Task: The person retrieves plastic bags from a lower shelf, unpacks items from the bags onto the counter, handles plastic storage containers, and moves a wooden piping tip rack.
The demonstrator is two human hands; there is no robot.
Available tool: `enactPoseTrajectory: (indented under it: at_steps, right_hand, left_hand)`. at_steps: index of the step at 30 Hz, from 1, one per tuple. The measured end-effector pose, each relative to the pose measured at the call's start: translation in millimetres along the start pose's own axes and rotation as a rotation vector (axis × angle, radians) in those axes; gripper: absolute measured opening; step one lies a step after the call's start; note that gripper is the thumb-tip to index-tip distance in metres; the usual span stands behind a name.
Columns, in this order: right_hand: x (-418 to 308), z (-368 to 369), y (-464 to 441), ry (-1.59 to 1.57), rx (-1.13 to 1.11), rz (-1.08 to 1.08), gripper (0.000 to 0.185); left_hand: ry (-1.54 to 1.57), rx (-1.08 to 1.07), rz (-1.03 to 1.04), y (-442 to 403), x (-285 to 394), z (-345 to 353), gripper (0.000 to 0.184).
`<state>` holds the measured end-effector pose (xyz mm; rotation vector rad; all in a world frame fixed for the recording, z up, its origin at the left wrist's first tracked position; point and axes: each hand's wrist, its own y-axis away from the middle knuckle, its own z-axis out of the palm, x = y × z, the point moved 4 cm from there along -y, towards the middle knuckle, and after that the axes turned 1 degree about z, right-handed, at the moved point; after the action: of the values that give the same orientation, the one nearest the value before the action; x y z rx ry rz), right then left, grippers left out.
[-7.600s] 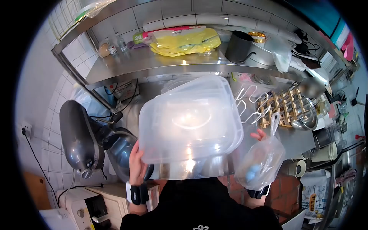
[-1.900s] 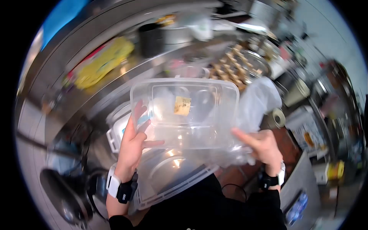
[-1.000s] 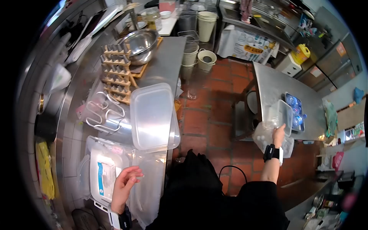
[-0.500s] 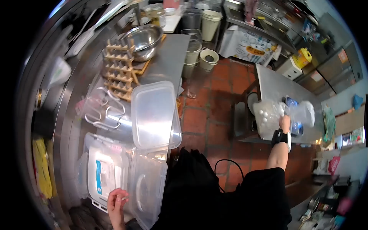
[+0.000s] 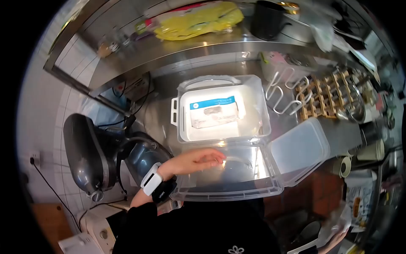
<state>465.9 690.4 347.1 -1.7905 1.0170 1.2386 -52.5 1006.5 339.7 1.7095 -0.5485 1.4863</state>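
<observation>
My left hand (image 5: 198,161) hovers over the hinged clear lid (image 5: 237,169) of a plastic storage box, fingers loosely stretched and holding nothing. The lid is folded open toward me. Inside the clear box (image 5: 265,106) sits a white inner tray (image 5: 186,129), holding a white packet (image 5: 215,115) with a blue stripe. At the far lower right, my right hand (image 5: 337,242) grips a clear plastic bag (image 5: 336,222); the bag's contents are hard to make out, and the fingers are partly hidden.
A dark stand mixer (image 5: 91,156) stands on the left. Right of the box are a white wire rack (image 5: 277,99), a wooden rack (image 5: 325,95) and a translucent lid (image 5: 300,146) at the counter's edge. A steel shelf (image 5: 177,51) with a yellow package (image 5: 198,21) runs above.
My view has swung left from the aisle and other table to face the box. My left hand has moved over the hinged lid. The right hand still has the plastic bag, away from that table.
</observation>
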Motion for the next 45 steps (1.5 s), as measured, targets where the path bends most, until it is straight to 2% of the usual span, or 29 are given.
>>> enactPoseTrajectory:
  at_steps: [1,3,6,8,9,10,12,13,14,15,17,18,19,20,22,25,28,30,34,37,38,39,40,41,42,43,44,45]
  right_hand:
    - [-23.3,20.9,-10.1,0.371,0.121,0.046,0.054]
    - [-75.2,87.4,-11.5,0.285,0.097,0.087,0.050]
    - [-72.6,148.8,-29.6,-0.016,-0.197,-0.214,0.044]
    - [-98.6,210.6,-41.1,0.165,-0.508,-0.632,0.038]
    - [-127.8,255.5,-15.9,-0.077,-0.751,-0.499,0.043]
    - [-164.7,304.6,26.2,-0.376,-1.042,-0.240,0.048]
    - [-203.7,377.9,95.5,-0.500,-1.565,0.025,0.059]
    - [-200.4,405.6,121.4,-0.434,-1.816,0.061,0.053]
    - [-200.1,439.5,150.1,-0.319,-2.102,-0.120,0.046]
    - [-201.2,456.6,176.1,-0.322,-2.268,-0.301,0.045]
    - [-202.0,488.8,209.8,-0.280,-2.725,-0.508,0.059]
    - [-193.0,509.8,212.4,-0.425,-2.787,-0.472,0.072]
    - [-178.5,533.0,211.5,-0.573,-2.841,-0.437,0.084]
    - [-158.1,569.9,203.1,-0.273,-2.689,-0.420,0.104]
    - [-127.5,615.1,184.7,0.325,-2.068,-0.857,0.112]
    - [-82.0,626.8,182.6,0.960,-1.446,-1.480,0.111]
    - [-71.4,631.7,182.0,0.905,-1.459,-1.373,0.109]
    - [-101.0,611.1,181.1,0.831,-1.435,-1.408,0.106]
    - [-178.8,516.5,139.0,0.795,-1.309,-1.435,0.095]
    - [-203.4,415.0,57.0,0.768,-1.134,-1.011,0.077]
    - [-195.6,379.0,27.7,0.691,-0.992,-1.060,0.072]
    - [-169.5,336.2,-5.2,0.600,-0.791,-0.846,0.073]
    - [-128.0,284.2,-45.4,0.775,-0.544,-0.671,0.075]
    - [-72.8,222.8,-80.9,0.911,-0.268,-0.712,0.081]
    - [-34.1,165.1,-95.2,0.965,-0.180,-0.502,0.085]
    - [-10.5,119.9,-87.0,1.157,0.001,-0.446,0.089]
    - [18.3,68.5,-72.9,1.335,0.091,-0.236,0.089]
    - [22.9,39.9,-39.3,1.329,0.107,-0.033,0.086]
  left_hand:
    - [-0.042,0.017,-0.025,7.3,-4.2,-2.1,0.034]
    - [-0.120,0.033,-0.083,21.1,-13.0,-5.9,0.034]
    - [-0.133,0.091,-0.099,36.4,-23.7,-12.1,0.047]
    - [-0.083,0.281,0.008,42.3,-19.2,-11.5,0.058]
    - [-0.061,0.378,0.060,46.0,-15.9,-12.5,0.065]
    - [-0.031,0.494,0.152,48.5,-11.8,-14.4,0.072]
    - [0.067,0.643,0.290,53.9,-6.4,-17.2,0.083]
    - [0.137,0.678,0.341,56.9,-5.1,-18.2,0.087]
    - [0.253,0.634,0.350,63.6,-7.8,-17.7,0.085]
    - [0.367,0.586,0.357,73.1,-12.1,-18.2,0.083]
    - [0.064,0.591,0.196,105.3,-39.3,-16.2,0.067]
    - [-0.087,0.582,0.120,121.5,-52.8,-15.3,0.059]
    - [-0.172,0.561,0.059,130.6,-57.7,-16.4,0.059]
    - [-0.209,0.560,0.022,136.6,-58.6,-18.0,0.059]
    - [-0.146,0.603,0.014,147.8,-59.6,-22.0,0.059]
    - [0.007,0.716,0.046,158.6,-59.8,-26.2,0.058]
    - [0.130,0.826,0.097,169.4,-62.4,-32.6,0.058]
    - [0.200,0.889,0.138,175.0,-64.9,-35.3,0.058]
    - [0.298,0.984,0.205,181.3,-70.2,-39.0,0.058]
    - [0.358,1.037,0.250,184.9,-80.2,-43.3,0.058]
    - [0.377,1.053,0.268,184.8,-82.6,-45.7,0.058]
    - [0.393,1.064,0.287,183.5,-84.5,-47.5,0.058]
    - [0.406,1.076,0.302,181.0,-86.8,-49.2,0.058]
    - [0.420,1.092,0.314,179.7,-89.5,-51.4,0.058]
    - [0.424,1.106,0.329,177.4,-91.7,-53.2,0.059]
    - [0.434,1.125,0.346,173.7,-95.2,-55.6,0.059]
    - [0.438,1.133,0.359,171.4,-99.7,-59.2,0.059]
    - [0.439,1.142,0.375,168.0,-105.4,-65.1,0.059]
